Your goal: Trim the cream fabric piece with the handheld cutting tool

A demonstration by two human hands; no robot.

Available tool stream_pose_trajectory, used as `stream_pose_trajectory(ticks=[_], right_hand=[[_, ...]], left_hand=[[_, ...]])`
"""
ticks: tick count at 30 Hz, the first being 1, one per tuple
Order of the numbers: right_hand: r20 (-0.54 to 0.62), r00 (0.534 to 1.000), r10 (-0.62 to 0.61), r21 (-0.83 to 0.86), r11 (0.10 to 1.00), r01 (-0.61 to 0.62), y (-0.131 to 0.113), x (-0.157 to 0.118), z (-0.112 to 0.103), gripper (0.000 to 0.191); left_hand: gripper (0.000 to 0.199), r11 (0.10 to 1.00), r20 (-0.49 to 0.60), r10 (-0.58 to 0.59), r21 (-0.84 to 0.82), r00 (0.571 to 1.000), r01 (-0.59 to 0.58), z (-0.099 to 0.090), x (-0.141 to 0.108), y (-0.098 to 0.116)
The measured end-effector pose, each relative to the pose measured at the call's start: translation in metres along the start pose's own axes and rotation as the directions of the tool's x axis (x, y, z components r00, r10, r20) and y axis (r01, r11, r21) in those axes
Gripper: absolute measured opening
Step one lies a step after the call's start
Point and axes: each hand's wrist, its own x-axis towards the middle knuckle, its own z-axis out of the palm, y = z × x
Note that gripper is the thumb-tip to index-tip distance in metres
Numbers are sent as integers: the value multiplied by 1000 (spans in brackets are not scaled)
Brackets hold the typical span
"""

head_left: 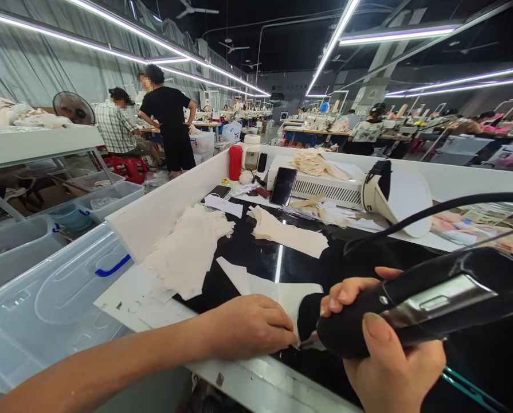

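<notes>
A bulky black corded hand tool [415,307] with a silver panel on its side is gripped in my right hand [396,364], the thumb along its near side. Its narrow tip points left, close to the fingertips of my left hand [251,324]. Those fingers are curled together over the near edge of a white sheet-like piece [256,284], pinching or pressing its corner; the exact contact is partly hidden. This piece lies on the glossy black tabletop [239,261]. Beyond it are a stack of cream fabric pieces [288,232] and a larger cream pile [191,246].
A phone [284,186] leans against a white vented box [320,180]. A red cup [235,162] and a white visor [396,195] stand along the back. The tool's black cable [437,209] arches at right. Lidded plastic bins [67,287] stand left; people work beyond.
</notes>
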Motion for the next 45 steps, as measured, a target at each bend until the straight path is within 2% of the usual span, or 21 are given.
stream_pose_trajectory(ticks=[6,13,27,45], right_hand=[[-22,1000,8,4,1000,-8,-2,-1,3,41],[-30,999,18,3,1000,-18,-1,-1,4,41],[-89,996,20,34,999,-17,-7,7,6,39],[-85,996,15,-3,1000,-15,-4,6,6,41]], left_hand=[[27,994,-6,74,78,997,-73,1,-3,-1],[26,991,-19,100,96,995,-98,1,-4,-1],[22,997,-31,56,46,998,-54,-1,-3,1],[22,999,-29,27,22,999,-27,-3,2,4]])
